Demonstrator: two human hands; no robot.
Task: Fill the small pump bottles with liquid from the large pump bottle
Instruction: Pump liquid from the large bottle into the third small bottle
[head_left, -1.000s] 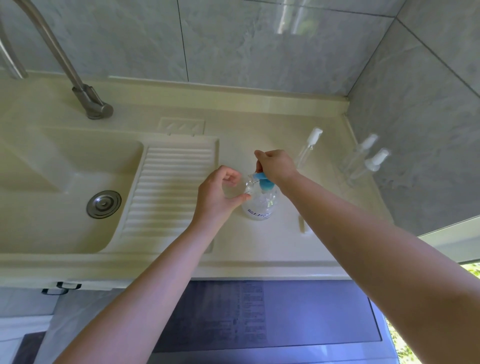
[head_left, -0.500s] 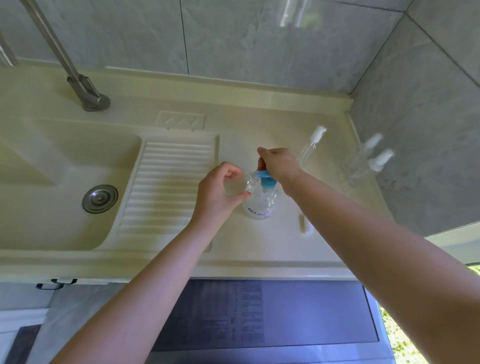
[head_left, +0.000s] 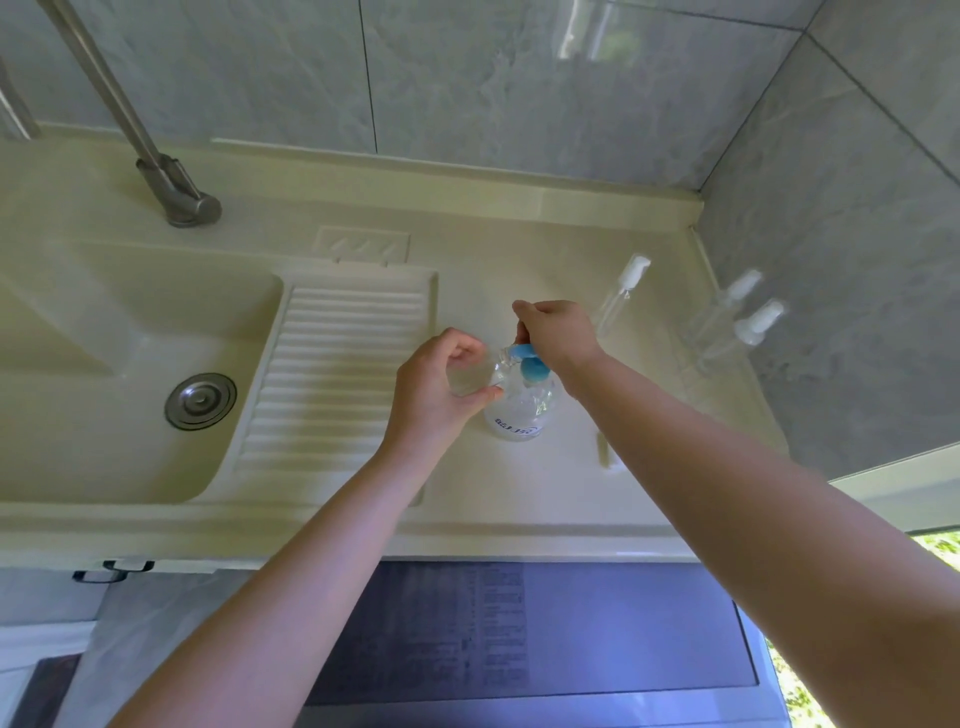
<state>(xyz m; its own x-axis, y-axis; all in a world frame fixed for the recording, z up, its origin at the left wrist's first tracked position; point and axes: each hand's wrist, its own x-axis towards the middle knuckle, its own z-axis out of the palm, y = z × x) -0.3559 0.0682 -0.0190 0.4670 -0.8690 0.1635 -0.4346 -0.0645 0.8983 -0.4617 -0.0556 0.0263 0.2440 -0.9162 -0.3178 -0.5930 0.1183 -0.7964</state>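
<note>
The large clear plastic pump bottle with the blue pump head (head_left: 521, 402) is standing upright on the cream moulded desk (head_left: 519, 499), just right of the ribbed washboard panel (head_left: 337, 374). The right hand (head_left: 558, 335) is reaching in from the lower right with the forearm stretched out and the wrist bent down; its grip is closing from above on the blue pump head, fingers curled round it. The left hand (head_left: 441, 387) is coming in from the lower left, its grip curling round something clear beside the bottle's shoulder, thumb tip touching the bottle; whether that clear thing is a small bottle cannot be told.

A small clear pump bottle with a white top (head_left: 621, 293) is standing just behind the right hand. Two more small clear bottles with white tops (head_left: 737, 317) are standing close together near the grey tiled wall (head_left: 831, 260), well apart from the hands. The metal tap (head_left: 166, 182) is rising at the back left, above the sink basin with its round steel drain (head_left: 201, 401).
</note>
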